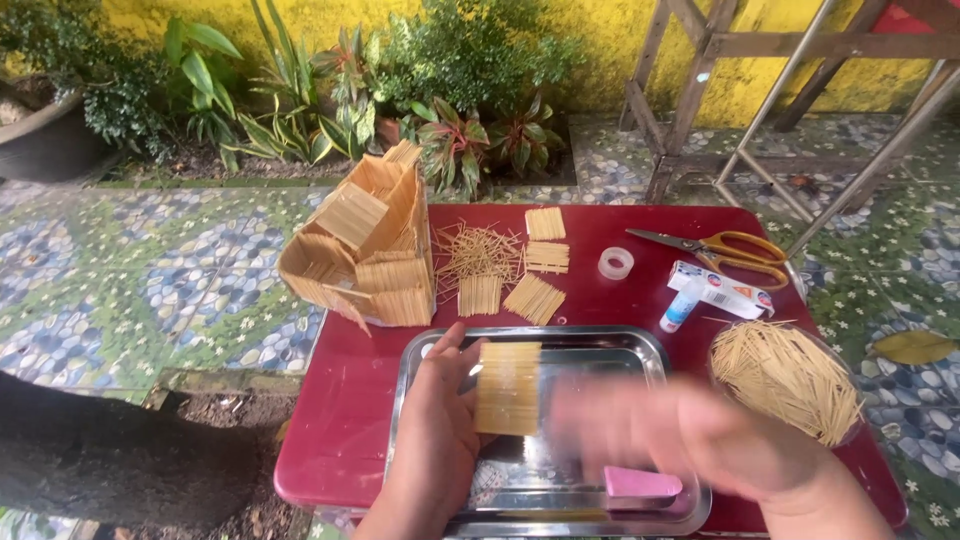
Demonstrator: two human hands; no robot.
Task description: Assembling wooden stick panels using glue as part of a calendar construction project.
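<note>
My left hand (432, 440) rests on the left side of a shiny metal tray (640, 350) and holds the edge of a flat panel of glued toothpicks (508, 388) lying in the tray. My right hand (690, 440) is blurred over the tray's right half; I cannot tell if it holds anything. A pink block (642, 484) lies at the tray's near edge. A toothpick house model (365, 252) stands at the back left of the red table (345, 400).
Loose toothpicks and small toothpick panels (505, 265) lie behind the tray. A tape roll (616, 263), orange-handled scissors (720, 250), a glue tube and box (712, 290) and a bowl of toothpicks (785, 378) sit at the right. Plants and wooden frames stand beyond.
</note>
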